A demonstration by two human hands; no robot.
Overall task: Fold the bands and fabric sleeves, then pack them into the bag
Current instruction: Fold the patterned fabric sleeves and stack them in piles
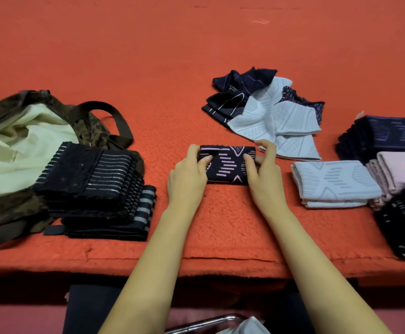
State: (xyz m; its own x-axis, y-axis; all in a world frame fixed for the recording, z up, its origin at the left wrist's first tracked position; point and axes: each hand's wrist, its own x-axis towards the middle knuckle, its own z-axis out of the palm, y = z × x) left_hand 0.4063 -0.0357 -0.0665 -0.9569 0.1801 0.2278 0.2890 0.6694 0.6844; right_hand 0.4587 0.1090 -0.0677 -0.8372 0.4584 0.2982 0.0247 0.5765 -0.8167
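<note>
At the middle of the orange-red surface (196,56), near its front edge, lies a folded navy sleeve with a pink pattern (228,166). The left hand (188,172) grips its left end and the right hand (263,172) its right end, fingers curled round the edges and thumbs pressing on top. To the left sits the camouflage bag (6,213), mouth open and its cream lining showing, a brown strap looped behind. A stack of folded dark striped bands (95,186) leans against the bag's near side. Behind the right hand is a loose heap of unfolded navy and white sleeves (266,104). A folded white sleeve (334,184) lies just right of the hands, with more folded navy sleeves (389,136), a pink piece (401,169) and dark bands (404,227) at the right edge
</note>
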